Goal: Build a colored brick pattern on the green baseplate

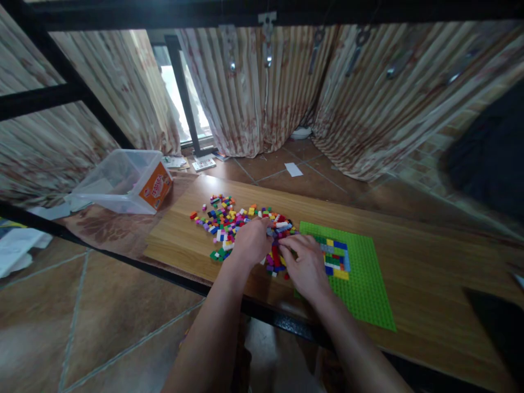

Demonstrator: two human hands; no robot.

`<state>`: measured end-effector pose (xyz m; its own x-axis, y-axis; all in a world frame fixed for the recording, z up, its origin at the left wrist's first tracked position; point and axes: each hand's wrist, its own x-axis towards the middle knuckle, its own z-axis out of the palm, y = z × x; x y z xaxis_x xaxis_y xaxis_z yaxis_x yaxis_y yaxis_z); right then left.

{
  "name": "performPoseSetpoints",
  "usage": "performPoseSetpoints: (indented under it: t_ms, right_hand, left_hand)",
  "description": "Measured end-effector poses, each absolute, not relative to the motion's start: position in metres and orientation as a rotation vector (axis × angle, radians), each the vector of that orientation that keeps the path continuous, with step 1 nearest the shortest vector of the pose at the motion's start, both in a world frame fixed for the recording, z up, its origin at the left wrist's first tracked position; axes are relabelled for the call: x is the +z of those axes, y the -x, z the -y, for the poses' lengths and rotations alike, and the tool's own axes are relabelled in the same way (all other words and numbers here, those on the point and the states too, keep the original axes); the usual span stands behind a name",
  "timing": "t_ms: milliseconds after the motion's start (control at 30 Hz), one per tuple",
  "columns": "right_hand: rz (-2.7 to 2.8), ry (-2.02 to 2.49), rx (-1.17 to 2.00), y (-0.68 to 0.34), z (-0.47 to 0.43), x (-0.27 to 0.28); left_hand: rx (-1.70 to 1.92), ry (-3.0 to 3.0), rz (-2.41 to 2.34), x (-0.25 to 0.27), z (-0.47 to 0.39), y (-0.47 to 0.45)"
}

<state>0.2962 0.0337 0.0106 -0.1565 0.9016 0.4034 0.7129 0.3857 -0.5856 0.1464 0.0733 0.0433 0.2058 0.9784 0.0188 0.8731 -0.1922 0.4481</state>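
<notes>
A heap of small coloured toy bricks (227,218) lies across the middle of the wooden table. Over its right part, my left hand (254,238) reaches in with bent fingers; the fingertips are mostly hidden among the bricks. Close beside it, my right hand (305,265) has thumb and fingers drawn together at the heap's right edge, and whatever is between them is too small to tell. The right hand partly covers a green studded baseplate (366,284). On this plate sits a block of blue, yellow, white, green and red bricks (339,259), its left side hidden by the hand.
A clear plastic box (123,188) with an orange label stands left of the wooden table (413,273). A dark flat object (495,322) lies at the table's right end. A black metal frame (164,16) crosses above, with metal pieces hanging from it. Striped curtains (245,98) hang behind.
</notes>
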Motion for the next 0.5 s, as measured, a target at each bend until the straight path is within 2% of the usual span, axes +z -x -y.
performPoseSetpoints:
  t_ms: [333,500]
  right_hand:
    - [1.866,1.308,0.297,-0.298,-0.012,0.026]
    - [1.681,1.392,0.217,-0.338,-0.018,0.034]
  left_hand:
    - [0.677,-2.001,-1.697,0.048,-0.080,-0.147]
    - [0.898,-1.700,-1.275,0.051,-0.079,-0.157]
